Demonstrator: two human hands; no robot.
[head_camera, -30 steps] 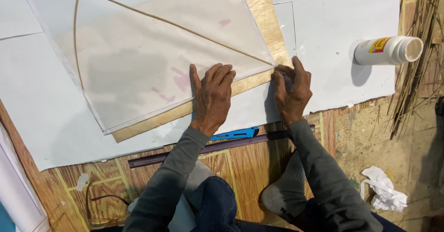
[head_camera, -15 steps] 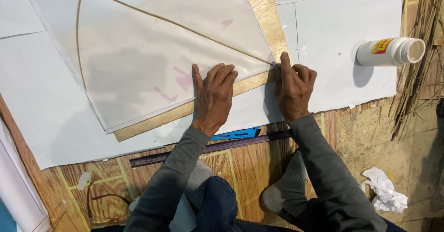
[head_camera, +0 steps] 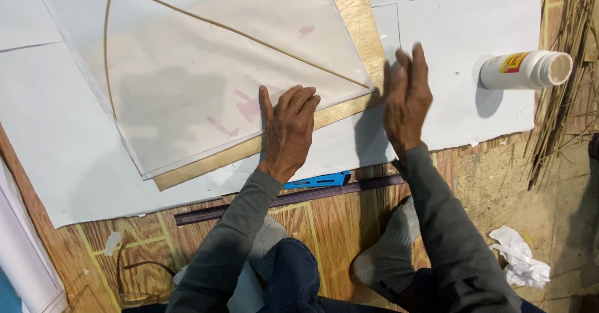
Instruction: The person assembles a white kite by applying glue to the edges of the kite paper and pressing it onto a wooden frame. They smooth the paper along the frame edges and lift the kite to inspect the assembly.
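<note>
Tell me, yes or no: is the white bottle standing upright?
No, the white bottle lies on its side on the white paper, right of the right hand.

The left hand lies flat, palm down, fingers together and stretched forward, with the grey sleeve running back to the bent elbow. The right hand, just beside the left hand, is lifted and open, fingers straight, pointing forward.
</note>
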